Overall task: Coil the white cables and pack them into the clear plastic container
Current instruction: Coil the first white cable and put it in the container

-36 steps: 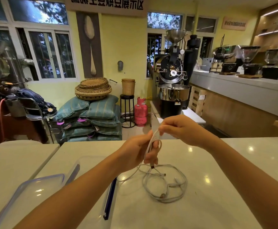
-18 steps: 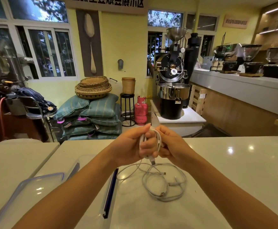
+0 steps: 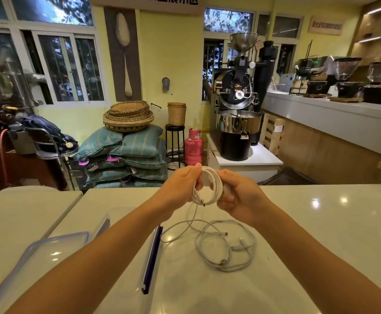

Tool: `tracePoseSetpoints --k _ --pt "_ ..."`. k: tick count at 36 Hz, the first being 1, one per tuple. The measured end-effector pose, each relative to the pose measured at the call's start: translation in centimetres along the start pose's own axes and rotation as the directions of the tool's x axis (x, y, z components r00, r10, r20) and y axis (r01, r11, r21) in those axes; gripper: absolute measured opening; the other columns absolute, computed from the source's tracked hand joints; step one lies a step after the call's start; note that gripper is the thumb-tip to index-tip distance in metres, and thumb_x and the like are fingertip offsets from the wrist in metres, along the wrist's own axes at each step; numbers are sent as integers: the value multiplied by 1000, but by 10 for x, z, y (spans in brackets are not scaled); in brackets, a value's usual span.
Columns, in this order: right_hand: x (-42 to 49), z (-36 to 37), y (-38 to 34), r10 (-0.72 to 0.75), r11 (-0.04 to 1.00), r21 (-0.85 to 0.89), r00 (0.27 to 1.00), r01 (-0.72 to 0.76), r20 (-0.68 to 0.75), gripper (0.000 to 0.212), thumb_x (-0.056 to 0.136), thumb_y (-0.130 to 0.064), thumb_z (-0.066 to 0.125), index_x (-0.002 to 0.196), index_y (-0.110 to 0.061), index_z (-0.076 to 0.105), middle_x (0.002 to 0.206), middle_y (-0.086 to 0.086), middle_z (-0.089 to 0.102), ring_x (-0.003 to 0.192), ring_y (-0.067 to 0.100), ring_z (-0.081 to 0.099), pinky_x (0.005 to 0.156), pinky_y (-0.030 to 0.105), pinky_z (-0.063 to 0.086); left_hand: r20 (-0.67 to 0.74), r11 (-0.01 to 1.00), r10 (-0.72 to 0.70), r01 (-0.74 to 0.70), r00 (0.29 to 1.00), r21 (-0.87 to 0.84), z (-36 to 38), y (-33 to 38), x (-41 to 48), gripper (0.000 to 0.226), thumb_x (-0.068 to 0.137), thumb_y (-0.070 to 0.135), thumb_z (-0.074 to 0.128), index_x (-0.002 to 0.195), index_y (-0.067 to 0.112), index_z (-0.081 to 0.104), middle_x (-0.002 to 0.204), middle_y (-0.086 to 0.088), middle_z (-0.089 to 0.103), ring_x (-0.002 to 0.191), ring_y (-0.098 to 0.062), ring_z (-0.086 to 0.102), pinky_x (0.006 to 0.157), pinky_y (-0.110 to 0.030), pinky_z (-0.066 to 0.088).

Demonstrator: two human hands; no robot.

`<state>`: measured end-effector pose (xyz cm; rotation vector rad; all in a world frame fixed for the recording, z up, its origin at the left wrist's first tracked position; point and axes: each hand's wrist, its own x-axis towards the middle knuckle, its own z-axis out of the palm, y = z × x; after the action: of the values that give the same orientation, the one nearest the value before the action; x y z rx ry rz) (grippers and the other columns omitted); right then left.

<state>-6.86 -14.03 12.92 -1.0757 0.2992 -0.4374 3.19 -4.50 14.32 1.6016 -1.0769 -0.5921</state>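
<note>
While the coil (image 3: 207,185) is held up in the air above the counter (image 3: 321,223), it's only half done imo: the left hand (image 3: 180,186) pinches the left side of the loops w/ thumb and fingers, the right hand (image 3: 241,200) has its fingers curled round the right side, and a plug end (image 3: 202,202) pokes out at the bottom. A tail drops from it to the counter and looks to join the loose white cables (image 3: 225,248) heaped just below the hands. The clear plastic container (image 3: 104,223) sits to the left, mostly hidden under the left forearm, w/ its blue-rimmed lid (image 3: 49,245) lying off beside it. What could go wrong: the loops look springy, so if either grip eases b4 the end is tucked in, the whole thing prob pops open. Also that tail seems mixed in w/ the heap, so winding more in could drag the other cables along or knot them, and the plug end could snag.
</note>
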Motion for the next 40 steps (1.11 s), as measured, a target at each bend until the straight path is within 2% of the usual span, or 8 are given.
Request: tracePoseSetpoints --k 4,8,11,14,16,24,32,40 --pt "-2 -7 -2 46 999 -24 998 -45 50 28 96 -13 31 79 -6 53 52 1 51 34 5 39 34 14 33 -42 993 48 -44 998 105 -2 -2 0 42 98 31 25 60 17 38 56 3 39 43 -6 33 44 -17 29" --pt "-3 -9 -3 -32 948 -316 999 41 32 27 96 -13 38 77 -9 57 59 0 56 58 12 49 61 22 43 63 994 -10 17 998 -109 -7 -3 -1 43 98 30 25 59 16 37 41 8 39 31 -1 30 35 -12 27" --pt "-3 -7 -4 -195 694 -708 981 133 -7 19 92 -16 47 81 -13 61 73 -3 58 69 10 51 69 20 42 158 964 -16 57 987 -261 -8 -3 -1 44 98 29 24 58 16 36 38 9 35 33 -4 26 34 -13 22" --pt "-2 -8 -6 -329 525 -830 944 191 9 18 91 -12 49 89 -6 65 66 -6 56 59 0 51 56 7 42 200 954 -17 76 980 -291 -6 -3 0 44 98 30 24 59 16 37 40 9 36 34 -4 26 32 -13 22" --pt "-3 -6 -5 -354 550 -808 935 212 5 18 91 -10 49 83 -8 65 63 -3 57 49 -4 53 50 6 43 198 954 -21 79 980 -291 -5 -4 1 43 99 30 24 59 16 37 40 8 36 33 -3 26 32 -12 23" --pt "-6 -1 2 -153 940 -316 987 127 -58 23 91 -7 47 75 -6 64 53 -4 68 49 6 65 51 16 54 36 1000 29 -29 999 7 2 -3 3 41 98 31 27 61 18 39 53 2 39 36 -4 34 36 -13 29" --pt "0 0 6 -86 994 -70 993 81 -77 25 92 -8 44 78 -5 64 56 0 69 51 8 63 53 18 55 11 984 74 -75 997 163 1 -4 6 42 98 32 25 62 19 40 59 1 42 43 -7 35 41 -15 29" --pt "-2 1 10 48 999 23 998 -47 -28 23 92 -10 45 85 -14 66 59 0 66 55 11 60 52 19 53 -4 978 119 -116 993 173 -2 -4 8 41 99 29 26 61 20 40 58 2 42 30 0 37 35 -9 29"
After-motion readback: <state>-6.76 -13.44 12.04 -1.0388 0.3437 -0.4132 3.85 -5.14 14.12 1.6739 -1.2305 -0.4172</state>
